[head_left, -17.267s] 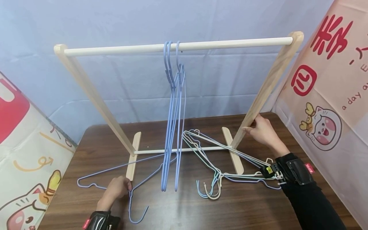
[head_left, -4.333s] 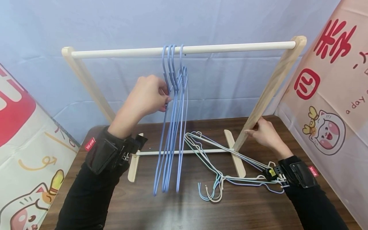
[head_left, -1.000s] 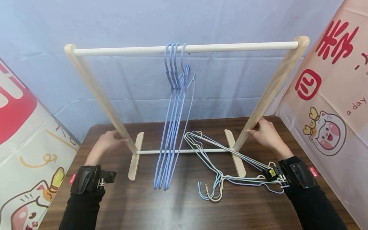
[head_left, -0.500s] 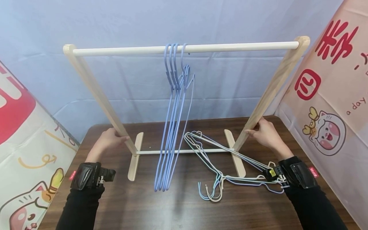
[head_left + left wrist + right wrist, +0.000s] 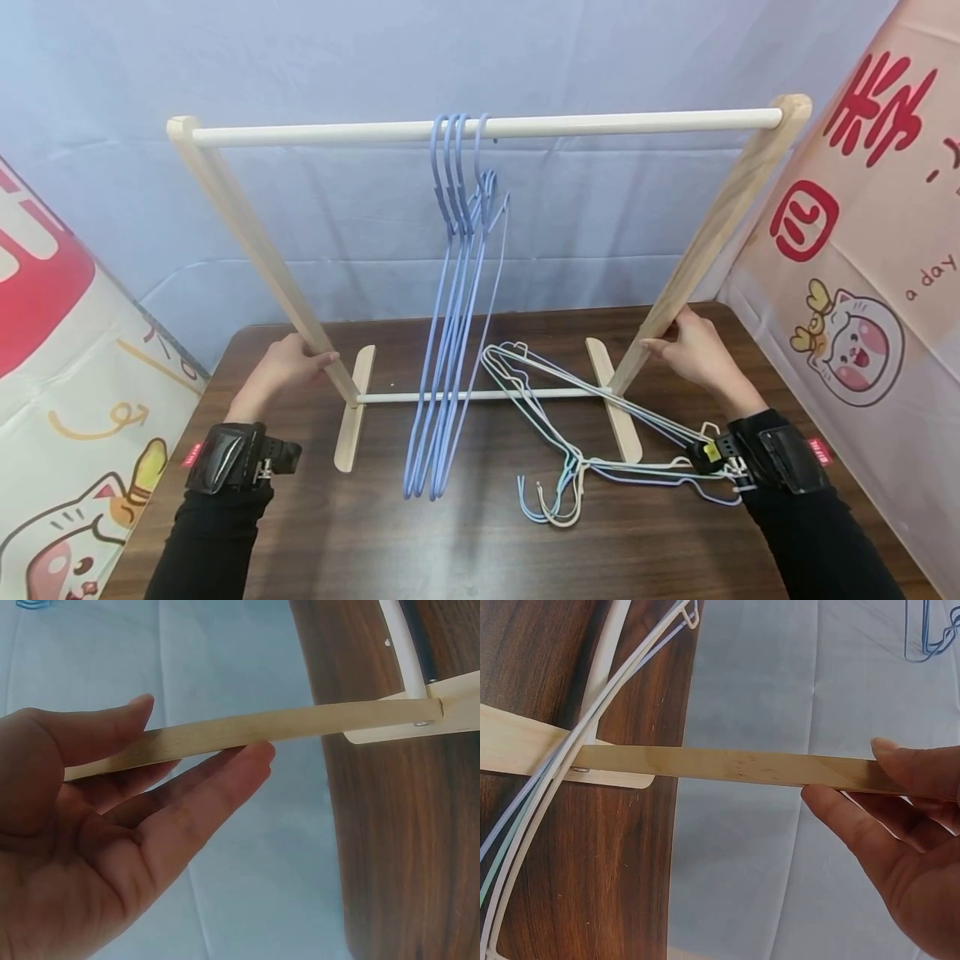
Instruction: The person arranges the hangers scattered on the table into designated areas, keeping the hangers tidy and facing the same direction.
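Note:
A wooden clothes rack (image 5: 600, 124) with a white top rail stands on the table. My left hand (image 5: 288, 364) holds its left post (image 5: 247, 229) low down; in the left wrist view, the thumb lies on one side of the wood and the fingers (image 5: 217, 799) on the other. Likewise, my right hand (image 5: 693, 354) grips the right post (image 5: 720, 208) between thumb and fingers (image 5: 855, 821). Several blue hangers (image 5: 448, 333) hang bunched near the rail's middle, their hooks over it. Part of each hand is hidden behind its post in the head view.
A pile of white, green and bluish hangers (image 5: 574, 457) lies on the brown table (image 5: 450, 558), across the rack's right foot (image 5: 621, 429) and lower bar. Its right end reaches my right wrist. Pale blue cloth (image 5: 585, 225) hangs behind, and printed cloths flank both sides.
A blue hanger that lay by my left hand on the table now hangs with the others. My left hand went from it to the left post. The right hand stayed on its post.

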Motion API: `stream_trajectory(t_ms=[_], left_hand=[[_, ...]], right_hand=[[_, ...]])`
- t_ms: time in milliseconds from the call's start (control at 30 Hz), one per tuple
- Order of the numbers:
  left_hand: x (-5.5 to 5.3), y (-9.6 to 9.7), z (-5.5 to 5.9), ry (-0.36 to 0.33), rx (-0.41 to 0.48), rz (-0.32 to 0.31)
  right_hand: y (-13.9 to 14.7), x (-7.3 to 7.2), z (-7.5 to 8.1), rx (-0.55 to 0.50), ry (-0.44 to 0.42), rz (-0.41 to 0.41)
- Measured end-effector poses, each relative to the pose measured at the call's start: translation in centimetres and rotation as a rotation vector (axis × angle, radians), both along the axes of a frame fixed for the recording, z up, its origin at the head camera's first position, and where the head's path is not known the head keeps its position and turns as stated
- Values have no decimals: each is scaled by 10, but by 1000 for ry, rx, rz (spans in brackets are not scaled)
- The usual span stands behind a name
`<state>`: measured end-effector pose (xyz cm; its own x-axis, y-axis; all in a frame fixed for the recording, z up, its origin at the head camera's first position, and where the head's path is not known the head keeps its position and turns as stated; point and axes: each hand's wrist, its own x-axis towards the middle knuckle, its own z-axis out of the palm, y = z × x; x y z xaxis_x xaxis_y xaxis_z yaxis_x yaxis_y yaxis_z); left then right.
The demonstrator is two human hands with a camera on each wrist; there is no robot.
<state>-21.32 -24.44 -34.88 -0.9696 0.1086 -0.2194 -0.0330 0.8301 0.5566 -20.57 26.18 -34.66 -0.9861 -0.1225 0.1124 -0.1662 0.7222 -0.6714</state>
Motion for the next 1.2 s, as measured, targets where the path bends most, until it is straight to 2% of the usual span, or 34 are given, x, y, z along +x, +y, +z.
stream_trajectory(t_ms=[667,1200], left_hand=[[2,-1,2,27,9,0],[2,1,2,7,20,23]], right_hand=[[-2,0,1,37,-5,-14],[-2,1,1,36,-7,-9]])
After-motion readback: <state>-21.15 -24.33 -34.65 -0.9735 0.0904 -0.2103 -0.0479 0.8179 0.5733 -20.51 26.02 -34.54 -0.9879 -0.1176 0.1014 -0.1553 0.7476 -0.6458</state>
